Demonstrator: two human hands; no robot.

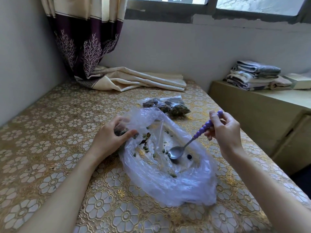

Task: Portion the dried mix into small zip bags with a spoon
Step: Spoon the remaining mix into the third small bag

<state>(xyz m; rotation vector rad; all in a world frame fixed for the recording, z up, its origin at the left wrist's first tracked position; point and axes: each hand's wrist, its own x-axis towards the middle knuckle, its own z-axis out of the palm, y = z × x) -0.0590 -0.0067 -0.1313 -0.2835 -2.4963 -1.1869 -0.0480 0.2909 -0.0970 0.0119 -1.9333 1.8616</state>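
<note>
Right hand [223,130] pinches spoon [176,153] handle; left hand [111,137] grips small bag [122,130]. Big bag [168,182] looks flimsy, slippery; hold rim.

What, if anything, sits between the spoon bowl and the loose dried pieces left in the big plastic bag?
Nothing visible. The spoon, held by the right hand, already rests inside the opened big plastic bag, and the dried pieces lie exposed just left of it.
</note>
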